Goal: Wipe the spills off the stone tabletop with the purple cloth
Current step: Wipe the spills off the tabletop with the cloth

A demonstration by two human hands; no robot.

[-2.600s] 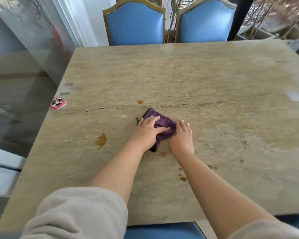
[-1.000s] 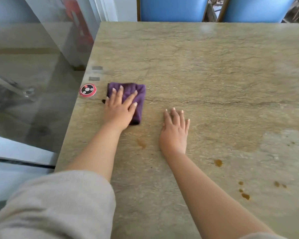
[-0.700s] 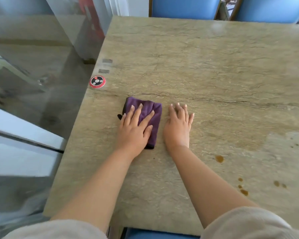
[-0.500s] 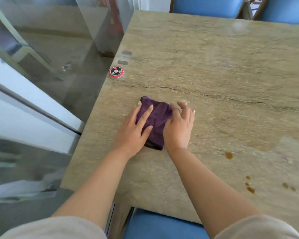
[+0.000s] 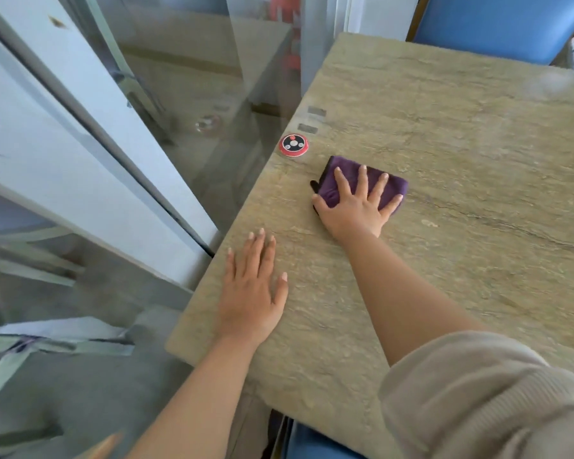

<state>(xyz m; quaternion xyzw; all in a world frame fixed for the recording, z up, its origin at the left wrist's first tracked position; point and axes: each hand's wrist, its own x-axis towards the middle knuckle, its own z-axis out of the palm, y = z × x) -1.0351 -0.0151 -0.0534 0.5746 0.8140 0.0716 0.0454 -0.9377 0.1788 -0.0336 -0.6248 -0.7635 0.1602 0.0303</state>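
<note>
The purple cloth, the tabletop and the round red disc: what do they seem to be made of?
Purple cloth: soft, matte, fuzzy fabric, probably microfibre; it lies folded under the right hand.
Tabletop: beige-green stone, veined with a dark crack line, low sheen.
Round red disc: likely glossy plastic, with a dark face and small buttons; too small to be sure.

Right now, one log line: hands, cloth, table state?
right hand: flat on folded purple cloth | left hand: flat on beige stone tabletop | round red call button: beside cloth | spills: none visible

My single head-worn camera looks forward and steeply down, close over the beige stone surface point(image 5: 444, 226), tilted toward its left edge.
</note>
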